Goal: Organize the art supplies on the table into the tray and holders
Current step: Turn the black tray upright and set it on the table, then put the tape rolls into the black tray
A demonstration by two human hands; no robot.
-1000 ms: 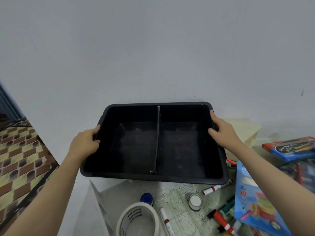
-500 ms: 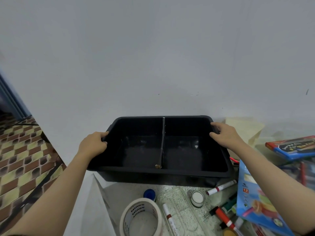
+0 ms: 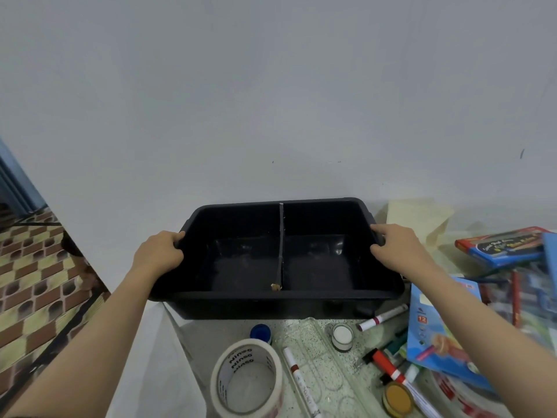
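A black plastic tray (image 3: pixel 271 304) with a centre divider and two empty compartments stands against the white wall at the table's far left. My left hand (image 3: pixel 159 254) grips its left rim and my right hand (image 3: pixel 398 251) grips its right rim. In front of it lie a roll of white tape (image 3: pixel 247 378), a blue-capped jar (image 3: pixel 260 332), a white-lidded jar (image 3: pixel 342 335), a yellow-lidded jar (image 3: pixel 397 399), white markers (image 3: pixel 381 318) (image 3: pixel 297 372) and a red marker (image 3: pixel 385 365).
Blue boxes of art supplies (image 3: pixel 434 333) (image 3: pixel 503 245) lie at the right, with pencils between them. A cream paper (image 3: pixel 417 218) leans on the wall behind the tray. A clear plastic tray (image 3: pixel 319 366) lies on the speckled table. The table's left edge drops to a tiled floor (image 3: pixel 33 282).
Both hands have lowered the tray from a tilted, raised position down onto the table near the wall. It now sits level.
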